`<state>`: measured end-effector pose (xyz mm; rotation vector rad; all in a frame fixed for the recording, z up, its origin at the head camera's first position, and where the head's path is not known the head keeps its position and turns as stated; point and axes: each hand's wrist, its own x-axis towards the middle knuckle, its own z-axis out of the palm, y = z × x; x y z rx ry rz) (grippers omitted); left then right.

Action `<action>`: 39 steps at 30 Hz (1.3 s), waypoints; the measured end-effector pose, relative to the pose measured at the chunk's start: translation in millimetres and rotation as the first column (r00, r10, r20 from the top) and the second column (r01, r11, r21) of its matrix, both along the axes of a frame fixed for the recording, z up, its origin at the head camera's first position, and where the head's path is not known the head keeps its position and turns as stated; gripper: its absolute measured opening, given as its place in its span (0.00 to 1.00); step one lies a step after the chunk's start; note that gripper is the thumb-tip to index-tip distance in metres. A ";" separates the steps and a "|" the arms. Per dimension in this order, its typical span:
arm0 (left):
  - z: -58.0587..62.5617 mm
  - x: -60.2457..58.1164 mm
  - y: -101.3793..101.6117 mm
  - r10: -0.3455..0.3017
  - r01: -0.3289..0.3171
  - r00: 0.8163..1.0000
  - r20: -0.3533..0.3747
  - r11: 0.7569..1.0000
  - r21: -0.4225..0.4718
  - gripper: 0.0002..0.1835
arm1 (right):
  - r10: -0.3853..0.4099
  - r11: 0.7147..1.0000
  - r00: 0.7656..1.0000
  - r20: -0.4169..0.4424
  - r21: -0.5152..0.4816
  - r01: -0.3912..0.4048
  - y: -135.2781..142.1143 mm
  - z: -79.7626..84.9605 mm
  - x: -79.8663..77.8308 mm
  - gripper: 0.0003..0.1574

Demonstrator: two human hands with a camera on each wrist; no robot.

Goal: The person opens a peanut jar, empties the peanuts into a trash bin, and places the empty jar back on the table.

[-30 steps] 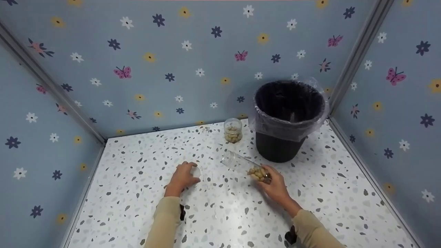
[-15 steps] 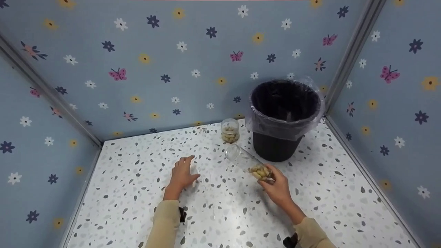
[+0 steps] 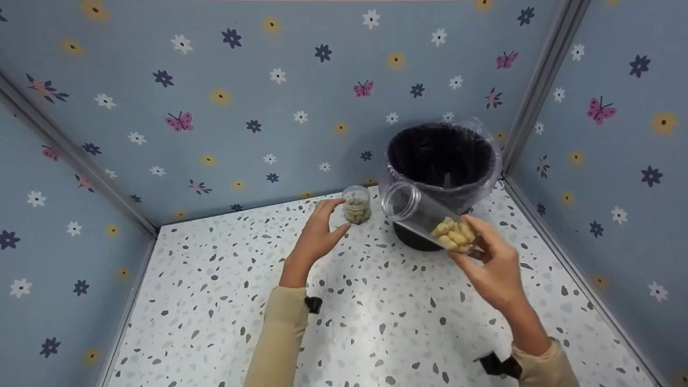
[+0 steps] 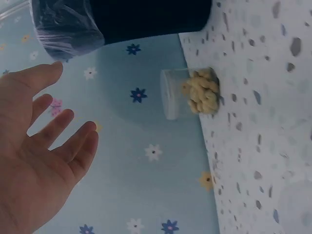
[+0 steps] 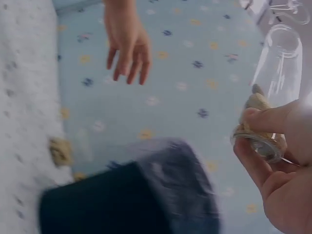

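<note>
My right hand [image 3: 493,271] grips a tall clear jar [image 3: 416,215] around its base. The jar is lifted and tilted, its open mouth up and to the left, in front of the bin. Tan, peanut-like pieces [image 3: 455,234] lie gathered at its bottom end, partly behind my fingers in the right wrist view. Nothing is in my left hand [image 3: 316,236]; its fingers and thumb are spread toward a short clear jar [image 4: 177,95]. That jar stands upright by the back wall, with similar tan pieces in its lower part.
A black bin [image 3: 424,239] with a clear plastic liner [image 3: 484,180] stands at the back right, near the corner. Flowered panels [image 3: 269,97] enclose the speckled table [image 3: 215,301] at the back and sides. A pale round disc [image 4: 298,207] lies on the table in the left wrist view.
My left hand has let go of a pale round lid on the table and moved right and back to the short jar. My right hand has raised the tall jar up and to the right.
</note>
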<state>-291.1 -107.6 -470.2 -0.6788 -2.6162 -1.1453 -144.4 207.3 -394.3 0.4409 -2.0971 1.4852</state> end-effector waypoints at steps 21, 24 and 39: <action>36.8 -47.5 117.1 -0.086 0.070 0.984 -0.153 0.992 -0.108 0.24 | -0.195 0.948 0.980 0.037 0.264 0.178 135.6 96.3 -77.0 0.43; 33.4 -48.4 120.7 -0.051 0.026 0.981 -0.186 0.991 -0.131 0.20 | -0.242 0.909 0.970 0.030 0.357 0.216 145.6 111.7 -87.4 0.42; 30.6 -49.1 128.2 -0.031 0.028 0.982 -0.186 0.999 -0.020 0.25 | -0.271 0.691 0.962 -0.024 0.691 0.211 168.0 150.3 -157.2 0.37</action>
